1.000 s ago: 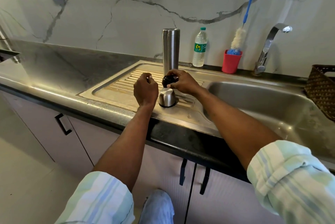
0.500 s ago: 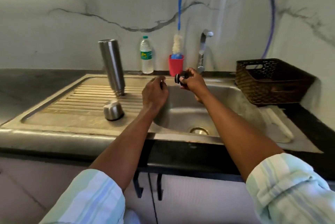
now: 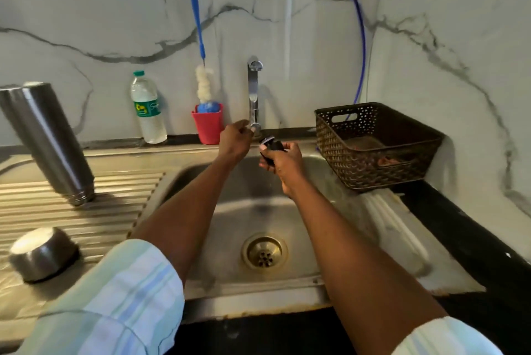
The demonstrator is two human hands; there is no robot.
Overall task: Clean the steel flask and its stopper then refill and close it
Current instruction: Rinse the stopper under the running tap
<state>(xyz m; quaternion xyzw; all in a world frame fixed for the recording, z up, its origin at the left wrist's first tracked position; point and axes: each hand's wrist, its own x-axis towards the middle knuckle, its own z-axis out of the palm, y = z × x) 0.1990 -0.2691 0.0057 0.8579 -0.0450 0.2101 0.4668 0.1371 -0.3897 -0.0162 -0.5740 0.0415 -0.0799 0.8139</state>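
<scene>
The steel flask (image 3: 48,139) stands mouth-down on the ribbed drainboard (image 3: 86,211) at the left. Its steel cup cap (image 3: 43,254) rests upside down nearer the front edge. My right hand (image 3: 283,166) grips the small black stopper (image 3: 271,146) over the sink basin (image 3: 258,205), just below the tap's outlet. My left hand (image 3: 234,139) reaches to the foot of the tap (image 3: 254,90), and its fingers pinch the small handle there. I see no water running.
A plastic water bottle (image 3: 148,107) and a red cup (image 3: 208,126) holding a blue-handled bottle brush (image 3: 201,38) stand against the back wall. A brown perforated basket (image 3: 373,145) sits right of the basin. The drain (image 3: 264,252) lies in the basin's middle.
Both hands left the drainboard and moved right over the sink. My right hand carried the stopper under the tap and my left hand reached the tap's handle. The view swung right.
</scene>
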